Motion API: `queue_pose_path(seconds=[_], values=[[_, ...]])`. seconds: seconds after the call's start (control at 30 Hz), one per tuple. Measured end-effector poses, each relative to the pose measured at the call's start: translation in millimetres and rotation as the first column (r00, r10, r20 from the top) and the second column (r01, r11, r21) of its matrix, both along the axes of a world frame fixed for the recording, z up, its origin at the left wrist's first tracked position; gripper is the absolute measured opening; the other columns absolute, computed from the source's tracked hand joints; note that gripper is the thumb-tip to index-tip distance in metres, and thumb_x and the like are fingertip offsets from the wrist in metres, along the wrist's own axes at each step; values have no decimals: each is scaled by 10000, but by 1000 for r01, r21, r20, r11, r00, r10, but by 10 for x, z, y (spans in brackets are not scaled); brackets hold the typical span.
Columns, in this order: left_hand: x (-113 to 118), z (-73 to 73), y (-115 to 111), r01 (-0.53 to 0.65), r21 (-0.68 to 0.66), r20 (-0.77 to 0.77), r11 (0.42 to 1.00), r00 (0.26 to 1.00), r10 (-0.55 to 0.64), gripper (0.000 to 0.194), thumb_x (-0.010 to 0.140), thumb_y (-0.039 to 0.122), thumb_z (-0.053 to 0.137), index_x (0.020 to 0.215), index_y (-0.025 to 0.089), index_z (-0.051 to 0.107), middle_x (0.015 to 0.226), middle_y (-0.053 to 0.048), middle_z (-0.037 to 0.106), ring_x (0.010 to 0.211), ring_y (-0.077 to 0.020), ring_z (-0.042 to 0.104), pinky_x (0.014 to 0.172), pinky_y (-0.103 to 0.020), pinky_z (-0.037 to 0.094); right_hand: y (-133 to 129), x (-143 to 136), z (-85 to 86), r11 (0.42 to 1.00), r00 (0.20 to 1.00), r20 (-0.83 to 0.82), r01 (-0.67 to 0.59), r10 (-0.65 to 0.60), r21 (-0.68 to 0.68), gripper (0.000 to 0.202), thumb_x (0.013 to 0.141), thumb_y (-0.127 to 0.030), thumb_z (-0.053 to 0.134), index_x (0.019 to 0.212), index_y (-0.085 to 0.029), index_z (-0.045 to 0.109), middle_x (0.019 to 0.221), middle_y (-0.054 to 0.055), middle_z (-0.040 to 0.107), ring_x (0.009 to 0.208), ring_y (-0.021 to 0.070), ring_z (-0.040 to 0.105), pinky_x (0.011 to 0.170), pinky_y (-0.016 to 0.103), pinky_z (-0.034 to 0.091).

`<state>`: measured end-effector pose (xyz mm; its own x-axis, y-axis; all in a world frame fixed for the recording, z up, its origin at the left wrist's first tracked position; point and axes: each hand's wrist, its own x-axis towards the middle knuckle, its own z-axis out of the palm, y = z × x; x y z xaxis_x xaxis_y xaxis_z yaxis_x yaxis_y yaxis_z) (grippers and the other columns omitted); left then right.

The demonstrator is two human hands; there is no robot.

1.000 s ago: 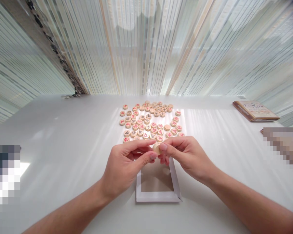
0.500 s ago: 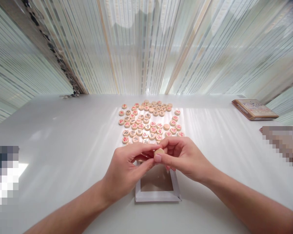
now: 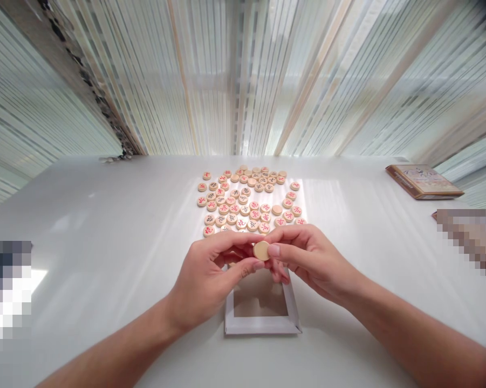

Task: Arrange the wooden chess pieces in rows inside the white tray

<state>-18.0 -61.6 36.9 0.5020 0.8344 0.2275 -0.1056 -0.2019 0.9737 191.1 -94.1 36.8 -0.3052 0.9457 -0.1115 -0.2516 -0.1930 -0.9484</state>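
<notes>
One xiangqi piece (image 3: pixel 261 250) up between both hands, not yet set down; dozens loose on the table (image 3: pixel 125 242).
Nearest: open cardboard tray (image 3: pixel 262 326), brown floor showing, far end partly hidden by fingers. Above it, left hand (image 3: pixel 210 280) and right hand (image 3: pixel 315 258), thumbs and forefingers nearly closed, jointly pinching the piece, blank side showing. Beyond: other xiangqi pieces (image 3: pixel 253 215), red and black intermixed, so apparently unsorted. Far right: printed box (image 3: pixel 432 181).
</notes>
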Motion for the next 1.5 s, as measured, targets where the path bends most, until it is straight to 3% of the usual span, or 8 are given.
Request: queue_pose_path(seconds=[0.13, 0.27, 0.5, 0.73, 0.97, 1.2, 1.37, 1.5], values=[[30, 11, -13, 22, -81, 32, 996, 999, -19, 304, 920, 96, 794, 1198, 208, 840, 964, -51, 867, 825, -168, 827, 802, -230, 693, 3, -3, -13, 1000, 999, -50, -15, 14, -10, 188, 876, -321, 894, 937, -170, 799, 739, 2, 716, 599, 109, 628, 576, 232, 534], [40, 3, -17, 21, -81, 33, 996, 999, -19, 306, 925, 81, 771, 1195, 205, 845, 996, -57, 872, 824, -172, 833, 784, -227, 698, -3, -17, 0, 999, 1000, 10, 13, -12, -44, 291, 756, -301, 983, 882, -163, 759, 708, -3, 710, 574, 109, 618, 539, 222, 519], [6, -38, -28, -4, 148, -59, 989, 998, 13, 331, 914, 64, 778, 1201, 213, 849, 1007, -65, 868, 866, -193, 834, 803, -256, 699, -7, -68, 37, 993, 993, 86, 92, -86, -68, 424, 587, -296, 1063, 778, -169, 706, 567, -63, 604, 496, 85, 531, 477, 204, 439], [29, -12, -22, 28, 171, -51, 985, 998, -20, 379, 916, 29, 759, 1234, 223, 832, 1019, -49, 868, 869, -178, 842, 819, -235, 697, -30, -53, 39, 996, 996, 70, 66, -62, -52, 378, 689, -332, 1019, 765, -166, 687, 577, -27, 676, 463, 106, 593, 440, 204, 483], [16, 17, -28, 113, 39, 38, 993, 993, -114, 381, 959, 22, 691, 1279, 197, 800, 1054, -75, 869, 890, -223, 855, 850, -317, 718, -34, -66, 69, 999, 1000, 0, 17, -17, -35, 339, 758, -360, 986, 810, -146, 728, 632, 18, 737, 509, 132, 669, 486, 222, 577], [18, 36, -29, -8, -120, 64, 993, 998, 15, 152, 915, 133, 823, 1050, 189, 863, 883, -33, 858, 775, -176, 836, 747, -230, 711, -23, -61, 95, 999, 999, -17, -34, 34, 41, 227, 888, -350, 896, 952, -144, 827, 761, 30, 778, 623, 124, 738, 604, 203, 645], [11, 71, -13, -52, -188, 63, 981, 996, 64, 116, 931, 145, 803, 1011, 192, 873, 823, -10, 833, 750, -145, 816, 740, -192, 697, -17, -52, 41, 989, 997, -10, -70, 71, 127, 213, 1016, -341, 764, 1115, -170, 842, 921, 64, 813, 736, 121, 766, 695, 210, 666], [19, 69, -8, -60, -199, 87, 978, 993, 78, 109, 936, 144, 790, 997, 200, 860, 831, 5, 830, 724, -124, 805, 728, -178, 689, -20, -43, 25, 989, 999, 10, -44, 43, 143, 197, 1020, -317, 758, 1148, -189, 838, 928, 59, 818, 744, 120, 768, 699, 209, 667]])
